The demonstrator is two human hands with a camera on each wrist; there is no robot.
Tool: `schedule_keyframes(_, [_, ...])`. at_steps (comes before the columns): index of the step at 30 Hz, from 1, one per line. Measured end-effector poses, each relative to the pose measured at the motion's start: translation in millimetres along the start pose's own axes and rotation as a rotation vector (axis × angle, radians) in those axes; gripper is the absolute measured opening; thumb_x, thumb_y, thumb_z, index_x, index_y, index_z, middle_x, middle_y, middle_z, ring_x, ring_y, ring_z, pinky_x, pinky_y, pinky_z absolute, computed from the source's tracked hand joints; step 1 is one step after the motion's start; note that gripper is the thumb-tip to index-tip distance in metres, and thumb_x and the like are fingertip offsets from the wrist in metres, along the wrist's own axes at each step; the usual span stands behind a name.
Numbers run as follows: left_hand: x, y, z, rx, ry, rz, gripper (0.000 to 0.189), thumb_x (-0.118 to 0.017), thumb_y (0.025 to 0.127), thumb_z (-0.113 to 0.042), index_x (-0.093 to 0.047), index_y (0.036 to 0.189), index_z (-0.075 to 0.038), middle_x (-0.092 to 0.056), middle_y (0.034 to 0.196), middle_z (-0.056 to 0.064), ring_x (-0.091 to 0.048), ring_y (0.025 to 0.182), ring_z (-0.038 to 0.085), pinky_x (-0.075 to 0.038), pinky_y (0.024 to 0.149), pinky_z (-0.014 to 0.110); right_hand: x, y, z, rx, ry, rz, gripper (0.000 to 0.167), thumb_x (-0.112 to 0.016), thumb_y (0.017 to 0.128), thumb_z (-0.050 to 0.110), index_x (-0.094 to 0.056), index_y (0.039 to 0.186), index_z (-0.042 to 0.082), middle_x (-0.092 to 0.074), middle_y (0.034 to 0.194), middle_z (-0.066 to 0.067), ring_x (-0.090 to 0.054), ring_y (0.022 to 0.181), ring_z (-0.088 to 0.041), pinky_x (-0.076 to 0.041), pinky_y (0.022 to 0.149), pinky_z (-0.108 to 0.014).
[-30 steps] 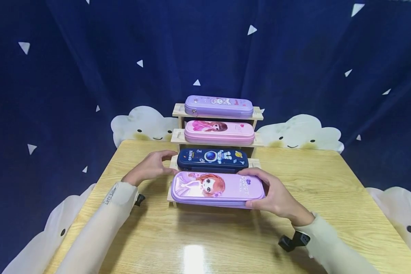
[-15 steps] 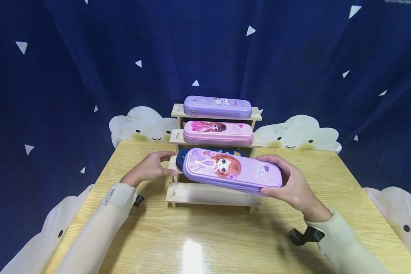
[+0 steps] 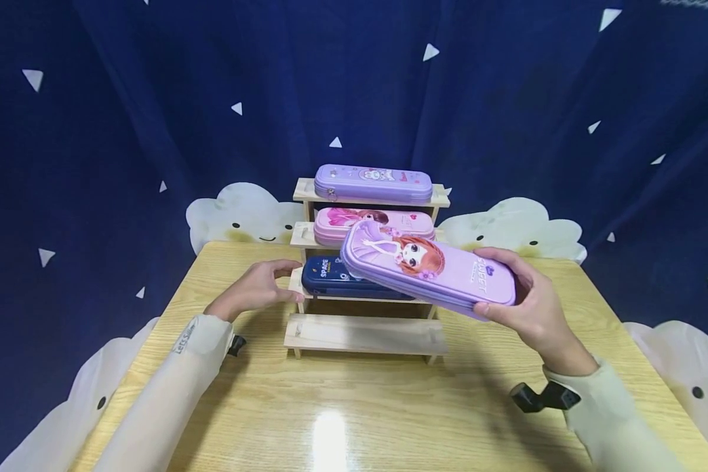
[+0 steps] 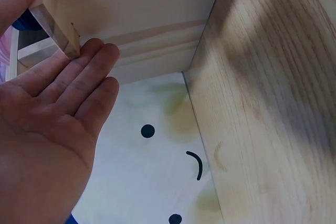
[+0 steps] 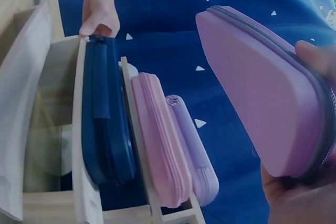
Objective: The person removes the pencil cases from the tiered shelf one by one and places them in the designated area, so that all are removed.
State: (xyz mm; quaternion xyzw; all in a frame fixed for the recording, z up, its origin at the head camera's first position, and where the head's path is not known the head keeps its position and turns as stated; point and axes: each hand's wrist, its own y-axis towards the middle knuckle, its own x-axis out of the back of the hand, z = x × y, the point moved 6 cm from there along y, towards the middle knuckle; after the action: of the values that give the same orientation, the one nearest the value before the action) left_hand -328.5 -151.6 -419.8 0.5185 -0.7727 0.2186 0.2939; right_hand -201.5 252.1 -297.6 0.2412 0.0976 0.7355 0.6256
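My right hand [image 3: 533, 311] grips the right end of a lilac pencil case [image 3: 431, 262] with a red-haired girl on its lid, held tilted in the air. In the head view it overlaps the navy space pencil case [image 3: 326, 274] and the pink pencil case [image 3: 330, 221] behind. My left hand [image 3: 256, 288] holds the left end of the second-lowest tier of a wooden stepped rack [image 3: 366, 333]. In the left wrist view, thumb and fingers [image 4: 86, 74] lie on either side of that board's end. The rack's lowest tier is bare.
A purple pencil case with a rabbit print [image 3: 372, 185] lies on the top tier. The rack stands on a wood-grain table [image 3: 259, 406]. Behind hangs a dark blue curtain [image 3: 271, 65] with white triangles and clouds.
My right hand has lifted the lilac pencil case off the lowest tier and carried it up and right, tilting it. My left hand has stayed at the rack's left side.
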Motion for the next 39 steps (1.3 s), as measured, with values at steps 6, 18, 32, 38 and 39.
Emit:
schedule_keyframes(6, [0.4,2.3,-1.2,-0.006,-0.002,-0.002,0.083,-0.088,0.075,-0.038,-0.054,0.145,-0.008,-0.06,0.145,0.015,-0.056,0.136,0.034,-0.039,0.118,0.054,17,6.1,7,0.044,0.108,-0.091,0.072,-0.068,0.071,-0.026,-0.055,0.138,-0.003,-0.061,0.131,-0.005,-0.057,0.108,-0.014,-0.054,0.086,-0.014])
schedule_keyframes(18, [1.0,1.5,2.0,0.006,-0.005,-0.005,0.082,-0.088,0.075,-0.038,-0.054,0.144,-0.009,-0.061,0.143,0.014,-0.056,0.136,0.033,-0.038,0.118,0.055,54,14.9,-3,0.106,0.255,-0.447,0.063,-0.063,0.074,-0.03,-0.058,0.132,-0.006,-0.058,0.127,-0.013,-0.057,0.109,-0.021,-0.057,0.087,-0.017])
schedule_keyframes(32, [0.9,0.5,3.0,-0.004,0.014,-0.017,0.083,-0.088,0.075,-0.04,-0.055,0.144,-0.008,-0.061,0.144,0.015,-0.055,0.136,0.035,-0.04,0.117,0.056,101,-9.3,-81,-0.275,-0.295,-0.751,0.068,-0.085,0.078,0.012,-0.054,0.139,0.019,-0.051,0.127,0.013,-0.051,0.113,-0.005,-0.043,0.09,-0.01])
schedule_keyframes(38, [-0.3,-1.5,2.3,-0.013,0.015,-0.023,0.083,-0.089,0.073,-0.041,-0.057,0.142,-0.008,-0.063,0.141,0.014,-0.057,0.134,0.033,-0.041,0.116,0.055,95,-23.6,-113,-0.417,-0.53,-0.678,0.072,-0.085,0.078,0.027,-0.054,0.142,0.015,-0.053,0.129,0.004,-0.047,0.111,-0.005,-0.036,0.091,-0.017])
schedule_keyframes(39, [-0.4,-1.6,2.1,-0.014,0.02,-0.023,0.084,-0.089,0.073,-0.042,-0.057,0.142,-0.009,-0.063,0.142,0.014,-0.057,0.135,0.033,-0.041,0.116,0.055,94,-24.7,-118,-0.426,-0.562,-0.655,0.072,-0.085,0.079,0.028,-0.054,0.142,0.013,-0.054,0.131,0.0,-0.047,0.112,-0.008,-0.035,0.091,-0.02])
